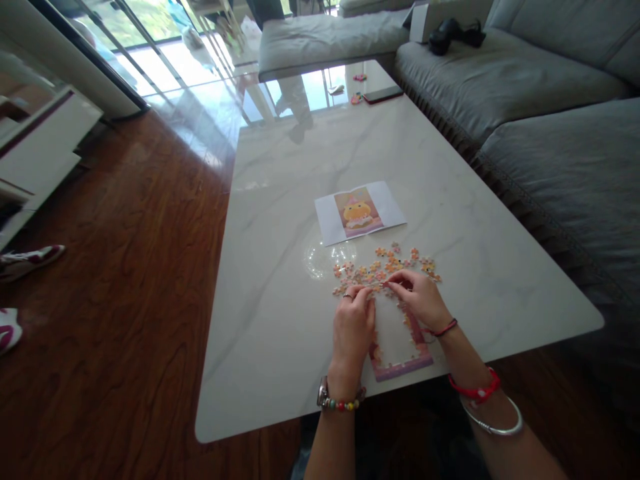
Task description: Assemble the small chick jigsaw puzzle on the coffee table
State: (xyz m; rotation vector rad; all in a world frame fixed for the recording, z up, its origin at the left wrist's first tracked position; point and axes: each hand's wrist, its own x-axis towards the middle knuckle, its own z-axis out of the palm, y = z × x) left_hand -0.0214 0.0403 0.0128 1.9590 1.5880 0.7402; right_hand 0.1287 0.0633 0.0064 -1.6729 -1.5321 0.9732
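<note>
- At the lower centre of the frame, near the front edge of a pale marble counter (280,320), lies a part-built jigsaw (400,363). It is a pink and purple border of joined pieces around a bare white middle.
- The left hand (353,327) rests palm down just left of the jigsaw, fingers curled, with the tips pressed at the jigsaw's top edge. A ring sits on one finger, and a watch and a beaded bracelet circle the wrist. Whether this hand grips anything cannot be told.
- The right hand (423,300) lies over the jigsaw's upper right corner. Its thumb and forefinger are drawn together on what looks like a small piece (389,286) at the top edge, close against the left fingertips. Red cords and a silver bangle circle that wrist and forearm.
- Just above both hands in the frame, a scatter of loose pieces (385,263) in orange, pink and white spreads over the counter.
- Higher up, at the centre of the frame, a white printed sheet (360,213) shows a yellow figure on a pink ground.
- At the upper centre, on the counter's far end, lies a dark phone (383,94).
- A grey sofa (550,133) fills the right side, with a black object (453,33) resting on it at the upper right.
- A reddish wood floor (125,267) fills the left, with shoes (30,260) at the left edge.
</note>
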